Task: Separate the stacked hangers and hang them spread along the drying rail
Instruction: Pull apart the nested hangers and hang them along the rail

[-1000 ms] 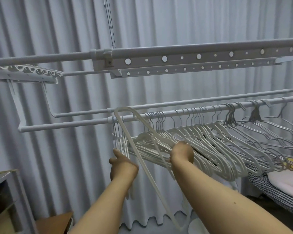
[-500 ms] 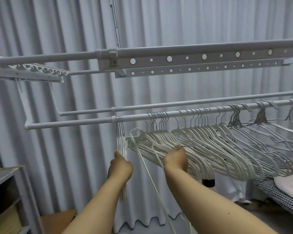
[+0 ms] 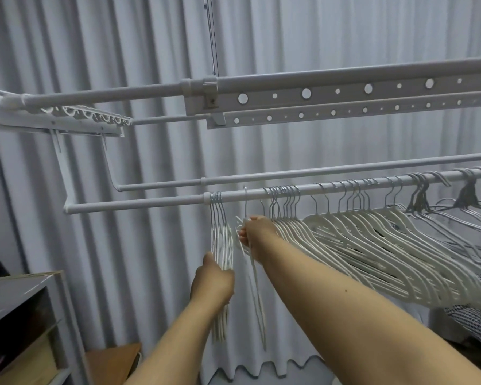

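A white drying rail (image 3: 139,204) runs across the view. A small bunch of white hangers (image 3: 220,234) hangs edge-on at the rail's joint; my left hand (image 3: 212,284) grips their lower part. My right hand (image 3: 257,234) pinches a single white hanger (image 3: 254,284) just under its metal hook, which rises beside the rail to the right of that bunch; whether the hook rests on the rail I cannot tell. A long, dense row of white hangers (image 3: 372,240) fills the rail further right, followed by grey wire hangers (image 3: 456,207).
A second thinner rail (image 3: 289,173) runs behind. Perforated upper rack bars (image 3: 345,93) hang overhead. Grey curtains cover the wall. A shelf unit (image 3: 20,298) stands at the lower left, and checked bedding (image 3: 472,320) lies at the lower right.
My right hand left the dense row and carried one hanger up and left to the rail beside the small bunch. My left hand stayed on that bunch, lower down.
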Demonstrator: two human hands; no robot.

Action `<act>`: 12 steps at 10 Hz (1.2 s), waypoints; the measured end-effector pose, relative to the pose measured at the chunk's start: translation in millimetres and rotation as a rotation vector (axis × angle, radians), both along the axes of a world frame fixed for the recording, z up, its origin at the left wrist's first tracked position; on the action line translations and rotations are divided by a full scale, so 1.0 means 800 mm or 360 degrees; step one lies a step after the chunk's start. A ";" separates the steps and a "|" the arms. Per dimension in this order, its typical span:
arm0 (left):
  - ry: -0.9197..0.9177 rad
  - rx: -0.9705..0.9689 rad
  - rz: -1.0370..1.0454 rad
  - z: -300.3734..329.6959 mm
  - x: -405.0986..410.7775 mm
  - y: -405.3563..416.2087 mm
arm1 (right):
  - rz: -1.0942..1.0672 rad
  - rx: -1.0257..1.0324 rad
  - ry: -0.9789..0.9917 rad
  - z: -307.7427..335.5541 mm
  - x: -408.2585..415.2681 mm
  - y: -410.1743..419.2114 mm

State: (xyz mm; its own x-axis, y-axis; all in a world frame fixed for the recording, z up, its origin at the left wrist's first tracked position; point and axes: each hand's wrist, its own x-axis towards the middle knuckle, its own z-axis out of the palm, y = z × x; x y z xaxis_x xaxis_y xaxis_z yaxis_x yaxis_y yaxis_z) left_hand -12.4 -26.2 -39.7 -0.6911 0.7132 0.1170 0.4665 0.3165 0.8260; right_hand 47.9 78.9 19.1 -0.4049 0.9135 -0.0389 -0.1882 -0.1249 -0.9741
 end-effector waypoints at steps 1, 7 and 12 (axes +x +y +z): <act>-0.0040 0.0025 -0.0051 -0.001 -0.002 -0.001 | 0.0101 -0.0010 -0.0059 0.013 -0.008 -0.003; 0.0452 0.0509 -0.0075 0.031 0.036 -0.001 | -0.0541 0.0796 -0.0770 -0.013 0.027 0.017; -0.0579 0.0052 -0.0428 -0.001 0.072 0.067 | -0.0304 0.1171 -0.1464 -0.029 0.064 0.009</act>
State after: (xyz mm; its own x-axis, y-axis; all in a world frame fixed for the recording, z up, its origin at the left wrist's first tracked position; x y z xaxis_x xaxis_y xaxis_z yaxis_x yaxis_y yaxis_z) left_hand 44.8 27.0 -40.8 -0.4819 0.8731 -0.0736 0.2059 0.1945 0.9590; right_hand 99.3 86.0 -4.0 -0.3547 0.8803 0.3149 0.6629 0.4743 -0.5793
